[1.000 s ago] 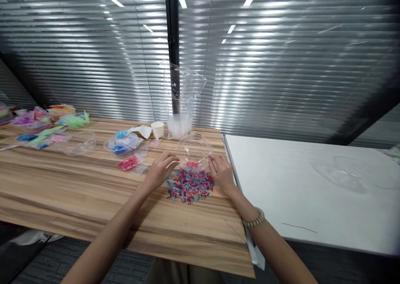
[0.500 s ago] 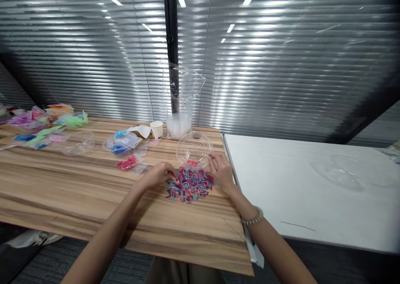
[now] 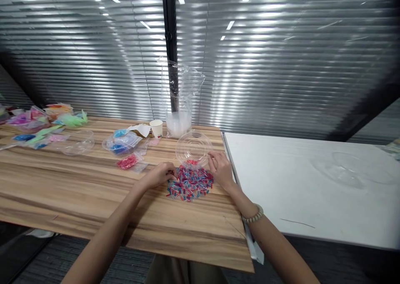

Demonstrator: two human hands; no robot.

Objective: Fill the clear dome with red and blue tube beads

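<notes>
A loose heap of small red, blue and clear tube-shaped pieces (image 3: 191, 184) lies on the wooden table. At the heap's left edge is my left hand (image 3: 161, 173), its fingers pinched together among the pieces; what is between them is too small to make out. Just behind the heap stands a clear round plastic bowl (image 3: 193, 144), with some red pieces (image 3: 191, 162) visible at its near side. My right hand (image 3: 221, 167) is closed at the bowl's right rim, thumb and fingers on the edge. A beaded bracelet (image 3: 253, 214) circles the right wrist.
Behind the bowl are stacked clear containers in a plastic bag (image 3: 178, 123) and a paper cup (image 3: 156, 128). Leftward lie a bag of red pieces (image 3: 127, 162), a clear container with blue packets (image 3: 121, 144) and an empty clear container (image 3: 76, 143). A white table (image 3: 281, 184) adjoins on the right.
Both hands stay nearly where they were, the left still at the heap and the right at the bowl's rim. The whole view has shifted very slightly.
</notes>
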